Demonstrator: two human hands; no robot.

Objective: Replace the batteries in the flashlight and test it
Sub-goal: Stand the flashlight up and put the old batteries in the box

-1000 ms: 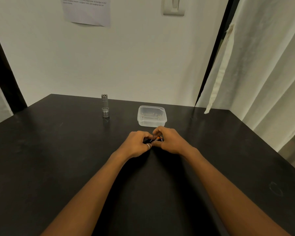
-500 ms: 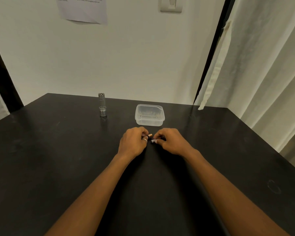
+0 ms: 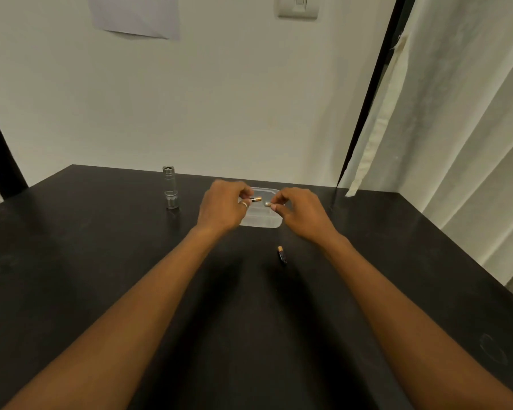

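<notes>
A silver flashlight (image 3: 169,187) stands upright on the black table (image 3: 101,261), far left of my hands. My left hand (image 3: 223,208) pinches a black and copper battery (image 3: 256,199) over the clear plastic container (image 3: 261,220). Facing it, my right hand (image 3: 301,213) holds a second small battery (image 3: 267,204) by its end; most of it is hidden by my fingers. A third battery (image 3: 282,254) lies loose on the table, just in front of the container and below my right wrist.
A white wall with a taped paper sheet (image 3: 135,14) and a light switch (image 3: 298,5) rises behind the table. A pale curtain (image 3: 456,128) hangs along the right edge. The table's far edge lies just behind the container.
Both hands have lifted off the table and moved forward over the container, each with a battery. They have drawn slightly apart. One battery now lies exposed on the table.
</notes>
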